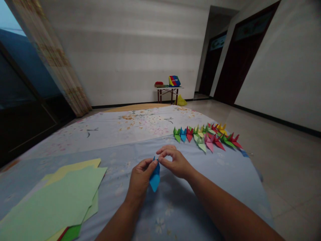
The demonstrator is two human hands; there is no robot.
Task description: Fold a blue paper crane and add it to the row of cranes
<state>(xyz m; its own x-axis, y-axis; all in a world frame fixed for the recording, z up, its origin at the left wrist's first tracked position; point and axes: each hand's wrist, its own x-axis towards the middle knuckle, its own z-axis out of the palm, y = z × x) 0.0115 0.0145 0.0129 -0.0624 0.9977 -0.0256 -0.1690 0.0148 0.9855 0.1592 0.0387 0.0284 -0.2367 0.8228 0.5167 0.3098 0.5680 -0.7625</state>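
My left hand [140, 175] and my right hand [174, 161] meet over the bed, both pinching a small folded blue paper piece [155, 179]. The left fingers grip its upper edge while the right thumb and forefinger pinch the tip. The blue piece hangs a little above the pale blue floral sheet [215, 174]. Beyond the hands, to the right, several finished paper cranes [205, 137] in green, blue, red, pink and yellow lie in rows on the sheet.
A stack of light green and yellow paper sheets [57, 197] lies at the left front. The bed's right edge drops to a tiled floor [283, 157]. A small table [168, 91] with a colourful box stands by the far wall. A curtain [57, 67] hangs at left.
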